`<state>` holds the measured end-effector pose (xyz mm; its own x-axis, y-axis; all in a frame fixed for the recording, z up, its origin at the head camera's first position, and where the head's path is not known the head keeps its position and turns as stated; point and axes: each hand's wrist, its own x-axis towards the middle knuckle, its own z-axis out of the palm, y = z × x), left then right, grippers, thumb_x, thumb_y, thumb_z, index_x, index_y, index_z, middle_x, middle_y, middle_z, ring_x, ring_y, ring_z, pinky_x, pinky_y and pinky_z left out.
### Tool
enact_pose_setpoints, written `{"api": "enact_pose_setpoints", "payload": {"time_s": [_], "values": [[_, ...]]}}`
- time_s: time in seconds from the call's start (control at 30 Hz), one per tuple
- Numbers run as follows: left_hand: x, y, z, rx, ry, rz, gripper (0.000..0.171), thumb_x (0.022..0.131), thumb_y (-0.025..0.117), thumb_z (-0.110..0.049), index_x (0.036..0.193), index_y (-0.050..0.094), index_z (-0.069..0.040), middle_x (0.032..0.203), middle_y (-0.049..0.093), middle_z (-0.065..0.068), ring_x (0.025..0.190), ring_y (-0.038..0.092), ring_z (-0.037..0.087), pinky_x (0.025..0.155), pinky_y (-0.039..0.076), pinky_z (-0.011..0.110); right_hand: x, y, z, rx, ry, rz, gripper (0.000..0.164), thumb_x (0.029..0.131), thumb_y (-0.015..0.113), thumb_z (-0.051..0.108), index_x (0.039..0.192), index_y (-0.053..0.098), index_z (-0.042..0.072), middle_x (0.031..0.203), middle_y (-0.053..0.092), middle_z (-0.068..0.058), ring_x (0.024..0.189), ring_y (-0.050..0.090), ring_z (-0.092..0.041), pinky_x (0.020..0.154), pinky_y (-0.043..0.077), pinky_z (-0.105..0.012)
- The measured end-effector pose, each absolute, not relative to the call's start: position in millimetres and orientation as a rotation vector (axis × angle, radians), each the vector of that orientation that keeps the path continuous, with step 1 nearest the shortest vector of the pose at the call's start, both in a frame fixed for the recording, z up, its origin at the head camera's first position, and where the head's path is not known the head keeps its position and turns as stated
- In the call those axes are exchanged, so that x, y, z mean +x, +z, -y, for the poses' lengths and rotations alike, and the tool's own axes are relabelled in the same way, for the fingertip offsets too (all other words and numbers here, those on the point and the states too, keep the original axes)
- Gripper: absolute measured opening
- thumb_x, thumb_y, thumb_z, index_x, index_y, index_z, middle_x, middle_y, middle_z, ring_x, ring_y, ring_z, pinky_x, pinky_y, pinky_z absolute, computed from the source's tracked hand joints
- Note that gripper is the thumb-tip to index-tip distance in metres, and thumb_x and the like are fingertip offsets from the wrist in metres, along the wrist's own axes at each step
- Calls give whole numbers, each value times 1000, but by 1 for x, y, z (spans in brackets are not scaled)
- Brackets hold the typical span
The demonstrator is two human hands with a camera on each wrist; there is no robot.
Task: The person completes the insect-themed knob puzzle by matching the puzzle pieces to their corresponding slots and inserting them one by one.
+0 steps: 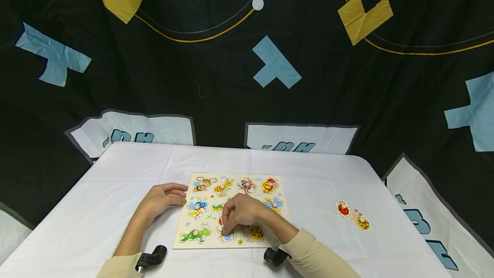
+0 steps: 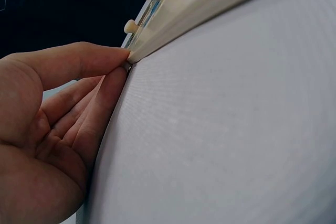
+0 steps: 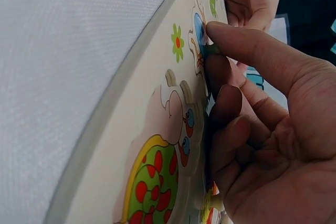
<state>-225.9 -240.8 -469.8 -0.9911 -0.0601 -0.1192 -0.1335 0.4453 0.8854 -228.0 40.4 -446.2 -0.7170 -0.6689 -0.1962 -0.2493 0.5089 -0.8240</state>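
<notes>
A wooden insect peg puzzle board [image 1: 208, 216] lies flat on the white table. My left hand [image 1: 164, 200] rests at its left edge; in the left wrist view the fairly straight thumb [image 2: 79, 62] and a fingertip touch that edge. Over the board's lower middle, my right hand [image 1: 243, 213] pinches a winged insect puzzle piece [image 1: 228, 236] with blue and red parts, at its slot. Fingers partly hide this piece. In the right wrist view, the thumb tip lies over its blue wing [image 3: 199, 26]. Beside it is a recess with a printed snail [image 3: 152, 182].
A loose ladybug piece [image 1: 342, 209] and a loose snail piece [image 1: 360, 220] lie on the table [image 1: 316, 183] to the right. Other insect pieces with knobs, such as a bee [image 1: 202, 185] and a grasshopper [image 1: 196, 234], sit in the board. Black cloth [image 1: 216, 76] hangs behind.
</notes>
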Motion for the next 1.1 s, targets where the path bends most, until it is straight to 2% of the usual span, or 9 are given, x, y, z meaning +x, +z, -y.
{"api": "enact_pose_setpoints", "payload": {"time_s": [0.3,0.57,0.8,1.1], "values": [[-225,-470,241,-163,1627,-2599,49,70,81,-16,116,67,-7,94,72,3,88,64,11,81,43,26,-229,-448,-42,-750,-1115,-2251,18,65,86,14,67,68,14,54,62,4,45,43,-6,42,31,-22],[-225,-469,240,-155,1649,-2583,50,71,80,-16,118,65,-6,96,71,5,88,64,12,76,45,23,-229,-449,-44,-751,-1136,-2227,19,64,86,13,69,68,13,57,64,3,49,49,-9,46,33,-22],[-225,-469,240,-162,1632,-2597,49,71,80,-16,117,66,-7,96,72,4,89,64,12,79,44,26,-229,-445,-48,-724,-1149,-2226,20,65,86,14,75,69,11,63,68,1,52,53,-10,48,39,-25],[-226,-471,241,-162,1625,-2601,49,71,80,-18,117,66,-8,96,72,4,90,64,12,80,44,26,-230,-441,-61,-702,-1183,-2225,20,66,84,12,80,71,9,66,69,0,55,58,-12,50,41,-24]]}}
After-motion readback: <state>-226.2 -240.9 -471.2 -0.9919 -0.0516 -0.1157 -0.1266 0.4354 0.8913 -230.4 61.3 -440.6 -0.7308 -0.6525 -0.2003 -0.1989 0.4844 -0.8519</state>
